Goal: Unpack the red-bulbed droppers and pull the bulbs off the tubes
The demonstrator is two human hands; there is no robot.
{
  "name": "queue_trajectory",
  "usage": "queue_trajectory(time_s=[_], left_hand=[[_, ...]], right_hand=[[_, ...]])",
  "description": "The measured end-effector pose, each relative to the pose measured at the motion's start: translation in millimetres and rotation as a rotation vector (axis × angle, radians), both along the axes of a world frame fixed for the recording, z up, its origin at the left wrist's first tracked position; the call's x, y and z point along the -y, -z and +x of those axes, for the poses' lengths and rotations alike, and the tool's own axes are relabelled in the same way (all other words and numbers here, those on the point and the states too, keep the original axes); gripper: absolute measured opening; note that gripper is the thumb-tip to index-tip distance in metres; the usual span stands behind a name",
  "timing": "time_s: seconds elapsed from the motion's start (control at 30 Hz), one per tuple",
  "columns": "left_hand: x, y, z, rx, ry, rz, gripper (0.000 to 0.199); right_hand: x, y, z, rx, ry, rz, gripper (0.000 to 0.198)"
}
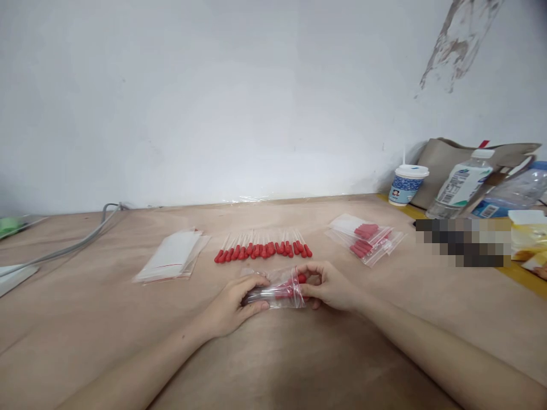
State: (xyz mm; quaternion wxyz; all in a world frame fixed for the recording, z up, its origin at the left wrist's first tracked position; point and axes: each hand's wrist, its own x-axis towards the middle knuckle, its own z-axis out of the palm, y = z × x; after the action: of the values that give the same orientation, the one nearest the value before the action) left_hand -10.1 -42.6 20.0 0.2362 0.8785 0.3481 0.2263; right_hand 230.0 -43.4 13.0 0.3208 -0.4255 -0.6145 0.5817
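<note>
Just in front of me lies a clear zip bag (280, 296) with several glass droppers inside, their red rubber bulbs toward the right. My left hand (237, 302) is closed around the bag's left end, thumb and fingers on either side of the clear tubes. At the bag's right end, by the zip edge, my right hand (327, 285) pinches the plastic and touches a red bulb (302, 278). Beyond the hands a row of droppers (262, 249) lies side by side, bulbs toward me. Fingertips of the right hand are partly hidden behind the bag.
A stack of flat zip bags (168, 256) lies left; filled bags (363, 239) with red bulbs lie right. Farther right stand a paper cup (405, 191), a water bottle (461, 185) and a grey bag (440, 162). A grey cable (92, 234) runs along the left.
</note>
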Motion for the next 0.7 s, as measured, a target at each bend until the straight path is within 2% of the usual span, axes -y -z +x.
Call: queue_trajectory(time_s=[0.1,0.23,0.37,0.47,0.6,0.7], left_hand=[[-1.0,1.0,-0.6,0.004,0.01,0.006,0.028],[-1.4,1.7,-0.8,0.003,0.014,0.012,0.026],[-0.8,1.6,-0.5,0.006,0.02,0.008,0.026],[-0.8,1.9,-0.4,0.006,0.017,0.009,0.027],[-1.3,1.6,-0.3,0.002,0.008,0.001,0.027],[-1.1,0.8,-0.3,0.003,0.004,-0.003,0.028]], right_hand=[[0.9,-1.4,1.9,-0.018,-0.095,-0.044,0.042],[3.3,-3.8,-0.8,-0.081,-0.187,0.008,0.036],[1.3,-7.3,1.7,-0.017,-0.168,0.006,0.027],[-3.6,-9.2,11.2,0.071,-0.107,-0.081,0.03],[-10.8,-9.2,23.5,-0.024,-0.049,-0.217,0.037],[-14.1,-7.4,26.0,-0.142,-0.018,-0.298,0.033]])
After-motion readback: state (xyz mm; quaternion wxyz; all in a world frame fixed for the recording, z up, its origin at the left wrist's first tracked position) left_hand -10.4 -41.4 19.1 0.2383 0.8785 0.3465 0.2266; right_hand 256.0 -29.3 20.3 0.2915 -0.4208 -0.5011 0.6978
